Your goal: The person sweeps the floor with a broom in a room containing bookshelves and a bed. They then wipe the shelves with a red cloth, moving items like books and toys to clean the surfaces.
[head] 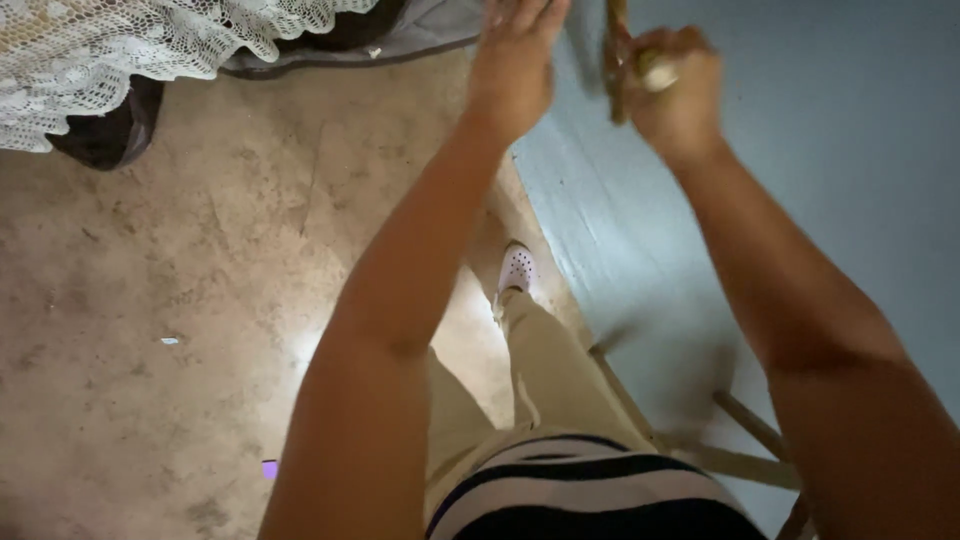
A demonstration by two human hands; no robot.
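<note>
Pale blue painted wall [850, 150] is filling the right side; mottled brown concrete floor [150, 300] is lying open to the left. Wooden ladder rungs [745, 420] are showing below, so footing looks narrow. Right hand [675, 85] is gripping a thin wooden stick [615, 60], grip clamped, held against the wall. Left hand [515, 55] is hovering beside it, fingers apart. Steadying the stick with both hands seems wise. White lace cloth [120, 50] is well apart.
</note>
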